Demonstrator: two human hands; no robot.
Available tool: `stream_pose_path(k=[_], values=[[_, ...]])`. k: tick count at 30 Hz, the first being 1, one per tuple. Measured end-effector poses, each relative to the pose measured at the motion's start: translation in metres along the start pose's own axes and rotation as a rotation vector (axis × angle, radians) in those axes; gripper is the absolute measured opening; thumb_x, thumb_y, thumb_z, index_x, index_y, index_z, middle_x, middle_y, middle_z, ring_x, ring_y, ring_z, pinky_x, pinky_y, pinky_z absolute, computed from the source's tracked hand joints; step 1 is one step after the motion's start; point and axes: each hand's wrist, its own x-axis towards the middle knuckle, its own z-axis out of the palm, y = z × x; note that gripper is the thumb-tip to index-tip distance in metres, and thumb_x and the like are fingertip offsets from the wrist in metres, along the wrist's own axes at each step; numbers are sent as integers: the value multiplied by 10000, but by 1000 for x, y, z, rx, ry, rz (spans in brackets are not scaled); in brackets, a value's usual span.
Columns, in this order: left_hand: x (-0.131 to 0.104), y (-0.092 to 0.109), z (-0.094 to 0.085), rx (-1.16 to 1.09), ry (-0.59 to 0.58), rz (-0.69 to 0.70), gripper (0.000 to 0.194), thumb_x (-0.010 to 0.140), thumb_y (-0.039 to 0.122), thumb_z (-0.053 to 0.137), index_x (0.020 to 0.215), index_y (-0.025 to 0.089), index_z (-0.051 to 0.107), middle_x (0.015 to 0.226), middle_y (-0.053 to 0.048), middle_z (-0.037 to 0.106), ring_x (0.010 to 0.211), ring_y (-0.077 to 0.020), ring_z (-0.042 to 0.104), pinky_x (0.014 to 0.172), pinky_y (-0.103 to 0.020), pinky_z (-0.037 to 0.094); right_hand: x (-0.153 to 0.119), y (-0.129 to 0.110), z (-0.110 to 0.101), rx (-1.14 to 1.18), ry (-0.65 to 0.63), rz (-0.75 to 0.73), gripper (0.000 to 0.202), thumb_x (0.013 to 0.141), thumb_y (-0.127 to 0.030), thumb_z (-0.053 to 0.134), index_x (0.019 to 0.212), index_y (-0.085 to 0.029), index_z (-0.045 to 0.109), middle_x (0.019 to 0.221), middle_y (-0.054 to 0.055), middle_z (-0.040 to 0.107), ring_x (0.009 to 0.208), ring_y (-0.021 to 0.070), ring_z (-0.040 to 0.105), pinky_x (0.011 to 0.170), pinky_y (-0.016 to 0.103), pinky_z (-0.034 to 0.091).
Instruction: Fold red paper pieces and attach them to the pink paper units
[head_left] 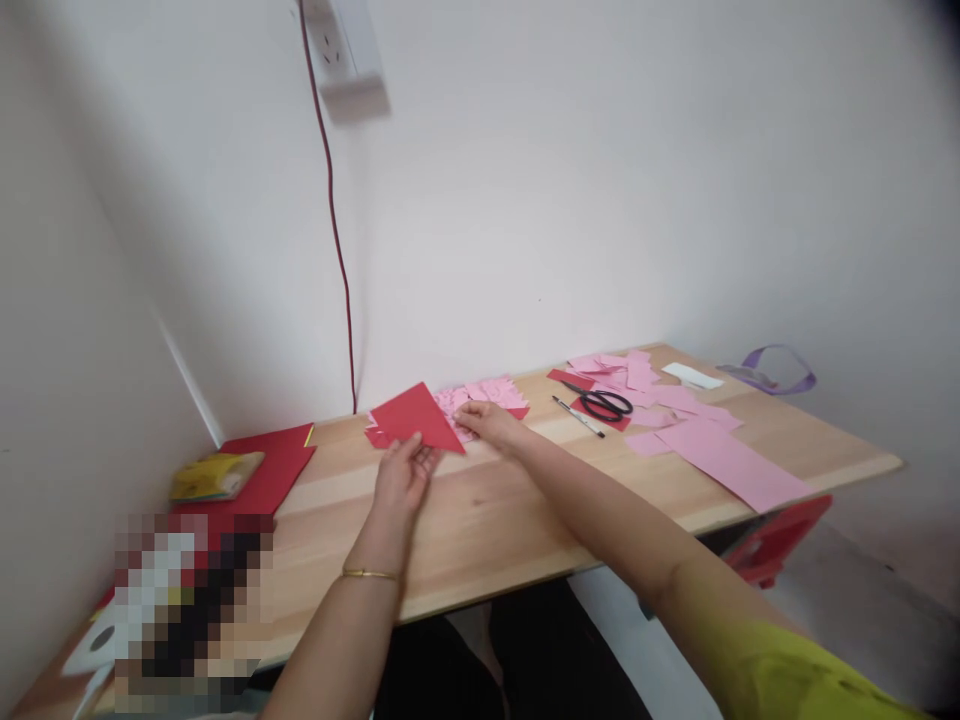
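Note:
My left hand (407,472) pinches the lower edge of a folded red paper (418,412), which has a pointed corner at the lower right. My right hand (484,420) is just right of that paper, its fingers closed near the pink cut papers (491,391); whatever is between its fingertips is too small to make out. The pink cut papers lie behind the hands near the wall, with bits of red among them. The red paper partly covers them.
Black-handled scissors (606,404) and a pen (578,417) lie right of my hands. Beyond are pink scraps, a large pink sheet (731,462), a white strip (692,376) and a purple band (802,380). Red sheets (281,470) and a yellow packet (217,477) are at the left.

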Motion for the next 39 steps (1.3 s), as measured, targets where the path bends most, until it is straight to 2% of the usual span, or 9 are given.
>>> stream_pose_path(k=[5,12,14,17,19,20,25,33,39], values=[[29,20,-4,-160,-108,141,125,745,120,626,840,193,592,862,-29,699,829,-141,650,849,-350,502,19,6,-9,-406,-1,-64,183,784,-218,524,856,-141,672,842,57,638,783,145,551,705,241,401],[38,15,-20,-121,-233,120,138,758,163,647,889,193,616,947,-62,705,901,-181,648,825,-381,514,27,1,3,-685,-59,-95,165,722,-274,610,796,-162,705,975,123,610,964,252,499,773,316,369],[38,18,-22,-133,-223,139,137,765,149,635,892,200,621,942,-52,707,898,-174,649,831,-370,513,26,0,-4,-670,-144,-123,160,729,-275,603,795,-172,707,956,98,624,939,225,515,758,288,377],[40,23,-24,-178,-169,172,130,771,123,619,865,213,627,914,-20,712,866,-151,653,836,-345,513,26,-3,-31,-486,-425,-227,187,750,-285,574,796,-163,708,814,39,650,797,149,556,701,220,390],[41,24,-23,-194,-149,180,127,778,123,609,863,215,630,912,-14,713,850,-143,655,835,-338,514,30,-3,-54,-422,-480,-229,214,752,-291,557,819,-153,706,804,21,655,732,125,553,655,200,383],[41,24,-23,-197,-146,180,128,783,128,606,871,217,631,920,-16,712,851,-141,655,837,-338,512,34,-2,-65,-435,-465,-199,227,757,-288,540,831,-147,702,800,17,656,706,118,548,630,194,376],[46,15,-23,-170,-175,136,113,786,144,612,872,216,628,970,-25,707,913,-154,648,855,-349,504,70,0,-101,-800,-27,-28,245,783,-230,468,861,-148,685,813,46,655,672,115,525,592,199,326],[44,11,-20,-116,-215,99,234,777,152,627,997,231,608,1020,-36,692,923,-151,645,850,-334,508,117,-1,-95,-849,-133,27,195,732,-212,532,846,-208,690,770,-3,670,646,107,538,568,182,332],[42,7,-18,-106,-220,72,201,754,151,646,940,217,607,1004,-39,692,889,-154,650,811,-335,521,122,6,-84,-906,-45,62,186,743,-226,540,839,-224,699,904,37,683,801,170,581,622,220,360]])
